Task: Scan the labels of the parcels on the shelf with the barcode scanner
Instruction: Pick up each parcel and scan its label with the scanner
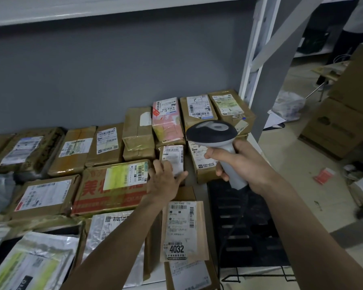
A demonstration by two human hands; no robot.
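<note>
My right hand [235, 164] grips the grey handle of a barcode scanner [214, 132], whose dark head points down at the parcels on the shelf's right side. My left hand [164, 181] lies with spread fingers on a small brown parcel [173, 153] with a white label. Just right of it, under the scanner, sits another labelled brown box [203, 166]. Behind them stand a pink parcel [167, 120] and two brown boxes [198, 109] with labels on top. A red-printed carton [113, 185] is at my left wrist. A flat envelope marked 4032 [182, 229] lies nearer to me.
Several more labelled cardboard parcels [44, 195] and silver mailer bags [36, 260] fill the shelf to the left. A white shelf upright [252, 59] stands at the right. A black wire rack [245, 227] sits below the scanner. Large cartons [342, 126] stand on the floor at the right.
</note>
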